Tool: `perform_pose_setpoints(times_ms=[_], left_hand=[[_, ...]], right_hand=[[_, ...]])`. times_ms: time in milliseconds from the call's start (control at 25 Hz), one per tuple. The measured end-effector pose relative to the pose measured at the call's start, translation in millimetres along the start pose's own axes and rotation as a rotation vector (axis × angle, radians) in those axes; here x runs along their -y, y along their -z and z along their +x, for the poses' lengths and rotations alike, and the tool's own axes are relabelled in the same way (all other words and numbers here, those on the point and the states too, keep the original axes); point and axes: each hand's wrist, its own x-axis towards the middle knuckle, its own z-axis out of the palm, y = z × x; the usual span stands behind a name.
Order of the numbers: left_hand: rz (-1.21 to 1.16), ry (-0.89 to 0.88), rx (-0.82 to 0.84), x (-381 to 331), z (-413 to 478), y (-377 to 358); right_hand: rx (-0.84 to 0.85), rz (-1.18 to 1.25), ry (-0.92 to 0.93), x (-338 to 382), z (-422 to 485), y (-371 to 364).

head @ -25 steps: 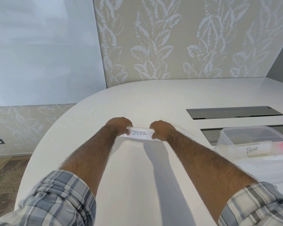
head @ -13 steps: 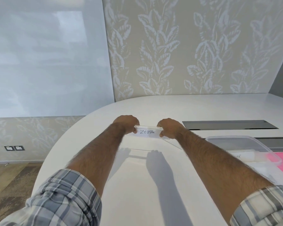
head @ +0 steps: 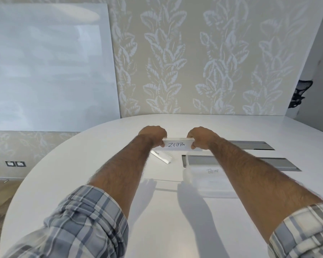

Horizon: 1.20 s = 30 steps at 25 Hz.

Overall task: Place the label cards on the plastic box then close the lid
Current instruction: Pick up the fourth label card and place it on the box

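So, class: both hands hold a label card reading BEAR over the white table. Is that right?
No. In the head view the label card that the left hand and right hand hold over the white table reads ZEBRA, not BEAR.

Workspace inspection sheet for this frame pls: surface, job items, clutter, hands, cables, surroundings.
Surface: white rounded table, two grey recessed hatches.
Job's things: ZEBRA label card held above the table; clear plastic box partly behind the right forearm, with a BEAR card; lid not made out.
Clutter: clear acrylic piece lying on the table.
Hands: left hand and right hand pinch the ZEBRA card's ends.
Cables: nothing seen.
Surroundings: leaf wallpaper, glass board, wall sockets, black chair.
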Motion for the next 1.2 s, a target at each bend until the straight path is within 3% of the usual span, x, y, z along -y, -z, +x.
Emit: perform_pose_setpoints(times_ms=[240,440,1200], left_hand=[[-0.056,-0.036,0.032,-102,2,-13],[-0.054,-0.056,0.056,-145,12,-23],[-0.064,-0.048,0.186,-173,40,-65]], right_hand=[[0.042,-0.028,-0.064,-84,-58,1],[0.068,-0.065,-0.081,-122,-77,-7],[0.155,-0.074,-0.034,-156,-58,-45]])
